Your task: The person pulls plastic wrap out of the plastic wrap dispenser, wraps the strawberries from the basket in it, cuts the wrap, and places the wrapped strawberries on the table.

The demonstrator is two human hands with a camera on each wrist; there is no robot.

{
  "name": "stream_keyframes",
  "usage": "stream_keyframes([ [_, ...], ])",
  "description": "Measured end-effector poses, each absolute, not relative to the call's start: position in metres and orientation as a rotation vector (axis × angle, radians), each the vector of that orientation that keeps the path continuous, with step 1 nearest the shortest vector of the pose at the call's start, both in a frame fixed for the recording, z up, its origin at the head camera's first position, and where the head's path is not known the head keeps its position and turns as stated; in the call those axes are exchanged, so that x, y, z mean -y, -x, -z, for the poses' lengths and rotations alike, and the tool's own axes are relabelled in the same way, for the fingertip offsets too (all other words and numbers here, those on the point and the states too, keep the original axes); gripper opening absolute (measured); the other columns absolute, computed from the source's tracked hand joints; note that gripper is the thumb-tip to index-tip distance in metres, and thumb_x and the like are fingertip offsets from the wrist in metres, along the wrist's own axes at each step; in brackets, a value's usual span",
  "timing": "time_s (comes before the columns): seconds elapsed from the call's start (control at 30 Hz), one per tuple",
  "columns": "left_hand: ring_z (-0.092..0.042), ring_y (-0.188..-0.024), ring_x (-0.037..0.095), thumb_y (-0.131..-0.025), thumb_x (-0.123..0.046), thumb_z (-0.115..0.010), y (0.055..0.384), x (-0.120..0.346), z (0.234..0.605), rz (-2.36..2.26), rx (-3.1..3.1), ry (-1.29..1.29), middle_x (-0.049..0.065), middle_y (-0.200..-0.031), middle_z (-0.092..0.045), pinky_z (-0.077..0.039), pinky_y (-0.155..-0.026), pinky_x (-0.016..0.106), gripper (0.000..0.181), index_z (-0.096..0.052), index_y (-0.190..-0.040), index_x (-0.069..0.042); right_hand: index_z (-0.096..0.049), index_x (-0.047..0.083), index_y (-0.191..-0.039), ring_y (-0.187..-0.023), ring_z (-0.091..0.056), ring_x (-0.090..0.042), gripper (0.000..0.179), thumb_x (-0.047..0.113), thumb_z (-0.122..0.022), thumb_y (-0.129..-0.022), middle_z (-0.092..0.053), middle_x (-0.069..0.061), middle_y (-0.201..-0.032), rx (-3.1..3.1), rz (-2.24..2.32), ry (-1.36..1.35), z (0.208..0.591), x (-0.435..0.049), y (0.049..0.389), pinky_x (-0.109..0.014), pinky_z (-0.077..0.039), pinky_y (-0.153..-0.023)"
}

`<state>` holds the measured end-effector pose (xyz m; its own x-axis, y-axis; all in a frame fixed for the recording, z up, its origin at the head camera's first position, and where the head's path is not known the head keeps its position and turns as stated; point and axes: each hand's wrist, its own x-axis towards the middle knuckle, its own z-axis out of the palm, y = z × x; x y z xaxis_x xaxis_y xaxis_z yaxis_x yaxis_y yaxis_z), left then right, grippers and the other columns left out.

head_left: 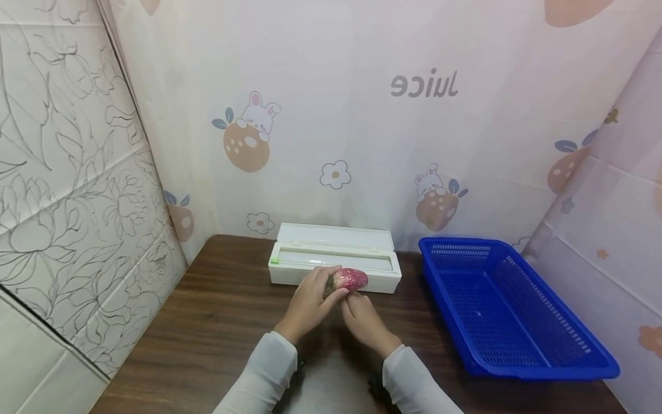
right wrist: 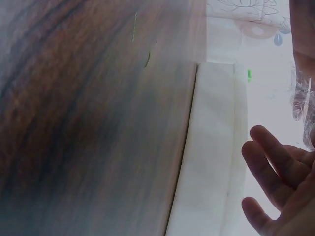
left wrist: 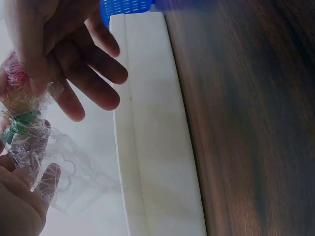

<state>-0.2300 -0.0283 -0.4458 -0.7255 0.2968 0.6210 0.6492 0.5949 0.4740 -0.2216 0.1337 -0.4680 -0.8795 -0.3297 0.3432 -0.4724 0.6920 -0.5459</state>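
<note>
A red, strawberry-shaped fruit (head_left: 350, 279), pale yellow toward its green leafy end, is wrapped in crinkled cling film (left wrist: 74, 172) that trails off past the leaves. My left hand (head_left: 312, 296) holds the leafy end, the film bunched against its fingers in the left wrist view. The right hand (head_left: 364, 319) pinches the red end between thumb and index finger, while its other fingers (left wrist: 93, 91) fan out away from the fruit. Both hands are raised in front of a white cling film box (head_left: 380, 283) whose lid (head_left: 336, 236) stands up at the back.
To the right, a blue plastic basket (head_left: 558, 372) with slotted walls sits on the dark wooden table (head_left: 207, 322). A small green slider (head_left: 275, 261) is at the box's left end. A patterned curtain (head_left: 331, 115) hangs close behind the table.
</note>
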Motion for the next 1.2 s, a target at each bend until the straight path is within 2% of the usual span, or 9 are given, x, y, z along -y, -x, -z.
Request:
stream_keyframes([
  [0.17, -0.049, -0.108, 0.01, -0.091, -0.046, -0.054, 0.23, 0.027, 0.444, 1.007, 2.352, 0.724, 0.0, -0.118, -0.057, -0.048, -0.092, 0.041, 0.051, -0.048, -0.132, -0.018, -0.063, 0.009, -0.109, -0.095, -0.058, -0.014, 0.029, 0.025, -0.04, -0.1, -0.068, -0.003, -0.097, 2.658, -0.787, -0.639, 0.465, -0.131, 0.222, -0.048, -0.041, -0.091],
  [0.3, -0.049, -0.109, 0.011, -0.09, -0.046, -0.055, 0.23, 0.026, 0.444, 1.006, 2.362, 0.7, 0.0, -0.121, -0.057, -0.047, -0.092, 0.043, 0.051, -0.048, -0.133, -0.019, -0.064, 0.009, -0.103, -0.088, -0.058, -0.015, 0.025, 0.023, -0.044, -0.098, -0.066, -0.001, -0.086, 2.68, -0.742, -0.623, 0.462, -0.129, 0.222, -0.049, -0.041, -0.09],
  [0.43, -0.05, -0.109, 0.012, -0.091, -0.046, -0.054, 0.231, 0.027, 0.443, 0.98, 2.365, 0.714, 0.0, -0.121, -0.058, -0.047, -0.092, 0.045, 0.05, -0.048, -0.133, -0.019, -0.06, 0.01, -0.116, -0.096, -0.057, -0.014, 0.035, 0.034, -0.043, -0.098, -0.066, 0.0, -0.097, 2.741, -0.814, -0.653, 0.464, -0.128, 0.223, -0.053, -0.039, -0.092],
  [0.57, -0.051, -0.109, 0.013, -0.09, -0.044, -0.057, 0.231, 0.031, 0.442, 0.958, 2.366, 0.741, 0.001, -0.121, -0.059, -0.047, -0.091, 0.045, 0.051, -0.049, -0.132, -0.018, -0.055, 0.018, -0.121, -0.094, -0.058, -0.009, 0.04, 0.047, -0.047, -0.095, -0.065, 0.002, -0.104, 2.754, -1.011, -0.719, 0.466, -0.134, 0.224, -0.045, -0.049, -0.087],
  [0.67, -0.051, -0.109, 0.012, -0.088, -0.045, -0.058, 0.231, 0.035, 0.441, 0.946, 2.381, 0.743, 0.001, -0.121, -0.059, -0.048, -0.091, 0.046, 0.052, -0.049, -0.133, -0.019, -0.05, 0.023, -0.126, -0.093, -0.059, -0.008, 0.043, 0.048, -0.053, -0.091, -0.064, 0.002, -0.108, 2.74, -1.165, -0.757, 0.465, -0.144, 0.224, -0.039, -0.054, -0.08],
  [0.77, -0.051, -0.108, 0.011, -0.087, -0.047, -0.059, 0.23, 0.037, 0.439, 0.937, 2.402, 0.73, 0.0, -0.121, -0.059, -0.048, -0.09, 0.045, 0.054, -0.049, -0.133, -0.02, -0.048, 0.026, -0.128, -0.096, -0.058, -0.011, 0.042, 0.042, -0.057, -0.09, -0.063, 0.001, -0.109, 2.726, -1.292, -0.734, 0.46, -0.155, 0.224, -0.041, -0.053, -0.082],
  [0.97, -0.051, -0.107, 0.01, -0.086, -0.046, -0.061, 0.23, 0.038, 0.435, 0.949, 2.409, 0.737, -0.001, -0.119, -0.06, -0.047, -0.091, 0.046, 0.054, -0.049, -0.132, -0.021, -0.058, 0.012, -0.119, -0.092, -0.062, -0.024, 0.037, 0.035, -0.059, -0.09, -0.066, -0.014, -0.108, 2.639, -1.836, -0.578, 0.449, -0.164, 0.226, -0.048, -0.052, -0.085],
  [1.07, -0.051, -0.109, 0.011, -0.087, -0.047, -0.058, 0.229, 0.037, 0.434, 0.949, 2.409, 0.766, 0.0, -0.12, -0.059, -0.047, -0.092, 0.048, 0.054, -0.048, -0.133, -0.02, -0.06, 0.007, -0.118, -0.095, -0.062, -0.024, 0.04, 0.034, -0.062, -0.089, -0.067, -0.013, -0.107, 2.559, -2.037, -0.421, 0.447, -0.161, 0.227, -0.05, -0.05, -0.09],
  [1.2, -0.051, -0.109, 0.013, -0.088, -0.048, -0.057, 0.228, 0.036, 0.433, 0.953, 2.403, 0.772, 0.001, -0.121, -0.059, -0.048, -0.091, 0.048, 0.054, -0.049, -0.133, -0.019, -0.061, 0.003, -0.116, -0.098, -0.06, -0.021, 0.037, 0.025, -0.065, -0.087, -0.066, -0.012, -0.11, 2.424, -2.165, -0.285, 0.445, -0.153, 0.225, -0.05, -0.047, -0.093],
])
